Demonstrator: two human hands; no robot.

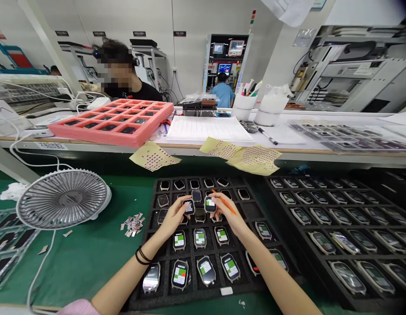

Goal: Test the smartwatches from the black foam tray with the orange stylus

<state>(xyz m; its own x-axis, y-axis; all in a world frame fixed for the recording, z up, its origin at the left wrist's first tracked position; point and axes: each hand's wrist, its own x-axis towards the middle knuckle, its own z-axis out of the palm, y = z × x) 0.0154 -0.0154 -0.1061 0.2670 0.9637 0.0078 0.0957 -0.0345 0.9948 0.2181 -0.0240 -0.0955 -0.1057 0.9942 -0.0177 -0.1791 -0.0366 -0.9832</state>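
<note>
Green worktop (100, 258) spreads across the lower half of the frame, with a round white plastic fan (63, 199) at the left and a pink foam tray (130, 139) on the white shelf (189, 147) above. Near the centre, two bare hands are over a black foam tray (176, 298) with square compartments, many holding rectangular-screened watches (199, 237). The left hand (172, 216) has a narrow grip, its fingers closed on a pale-rimmed watch (188, 207) whose dark screen shows white lettering. Just beside it, the right hand (228, 213) has its grip closed on another pale-rimmed watch (210, 204) with a green-and-white screen, and a slim orange stick (225, 203) rests against that hand. Further watches sit in a second black foam tray (316, 266) at the lower right
</note>
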